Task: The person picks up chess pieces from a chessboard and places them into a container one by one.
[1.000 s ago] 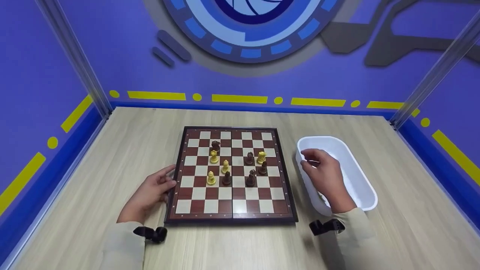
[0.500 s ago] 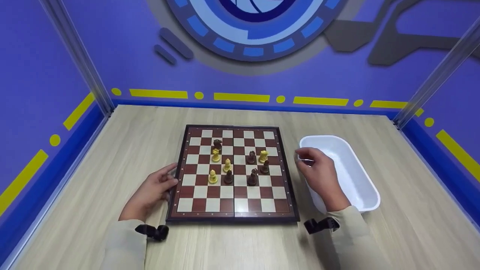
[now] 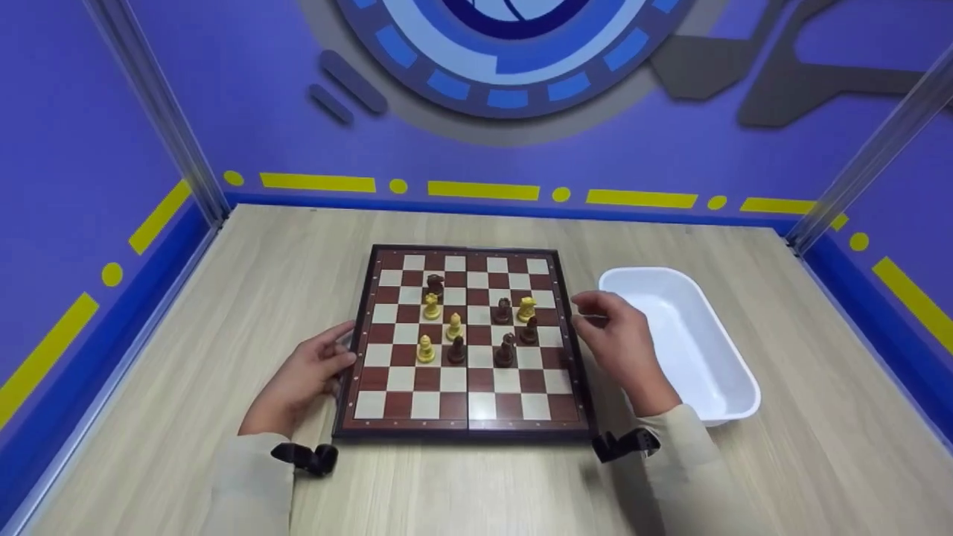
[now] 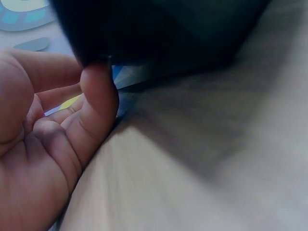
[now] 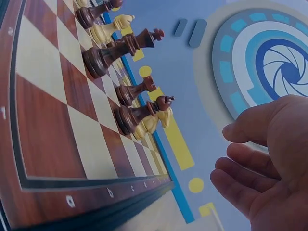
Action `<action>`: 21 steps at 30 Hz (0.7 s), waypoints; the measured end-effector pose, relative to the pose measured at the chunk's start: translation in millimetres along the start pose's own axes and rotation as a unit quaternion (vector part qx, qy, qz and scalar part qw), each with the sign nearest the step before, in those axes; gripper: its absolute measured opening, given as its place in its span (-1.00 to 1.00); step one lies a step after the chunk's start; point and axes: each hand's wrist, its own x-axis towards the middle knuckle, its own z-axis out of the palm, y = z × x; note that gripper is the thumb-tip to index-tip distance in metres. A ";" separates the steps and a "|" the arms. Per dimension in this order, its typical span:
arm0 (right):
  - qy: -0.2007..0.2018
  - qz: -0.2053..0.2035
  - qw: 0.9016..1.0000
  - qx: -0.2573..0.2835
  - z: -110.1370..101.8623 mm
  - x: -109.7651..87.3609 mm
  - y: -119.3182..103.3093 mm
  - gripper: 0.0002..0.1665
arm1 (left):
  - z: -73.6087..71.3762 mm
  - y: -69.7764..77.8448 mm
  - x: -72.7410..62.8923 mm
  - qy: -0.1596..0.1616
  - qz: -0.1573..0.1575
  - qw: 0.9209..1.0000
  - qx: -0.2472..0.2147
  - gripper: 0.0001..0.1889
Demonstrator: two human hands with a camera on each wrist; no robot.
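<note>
A brown-and-cream chessboard [image 3: 409,402] lies on the table with several pieces standing on it. My left hand [image 3: 301,380] holds the board's left edge, thumb and forefinger at the frame; in the left wrist view a fingertip meets the dark board [image 4: 159,29]. Beside the right edge hovers my right hand [image 3: 618,342], fingers loosely bent, thumb and forefinger apart, nothing between them. Nearest to it are a dark bishop [image 5: 137,115] and a cream knight [image 3: 527,309]. A dark king [image 5: 115,50] and a dark rook [image 5: 134,90] stand further along. Cream pieces, one a bishop [image 3: 455,326], stand left of these.
A white plastic tray [image 3: 715,350] sits right of the board, partly behind the right forearm. Blue panels [image 3: 476,164] wall in the wooden table [image 3: 298,246] at the back and sides.
My right hand has moved left from over the tray to the board's right edge. The left hand stays at the left edge, and the pieces keep their squares. The head view has shifted slightly.
</note>
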 end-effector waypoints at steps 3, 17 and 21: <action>-0.005 0.009 1.000 0.010 4.8 1.2 -0.7 -0.71 | -0.5 -0.4 0.9 0.001 0.001 1.000 0.000 -0.36; -0.015 0.005 1.000 0.013 23.8 5.6 -3.9 -0.73 | -2.4 0.3 2.4 -0.005 0.007 1.000 -0.005 -0.35; -0.017 0.003 1.000 0.004 31.0 5.9 -2.8 -0.73 | -2.5 0.0 1.2 -0.003 0.005 1.000 -0.005 -0.35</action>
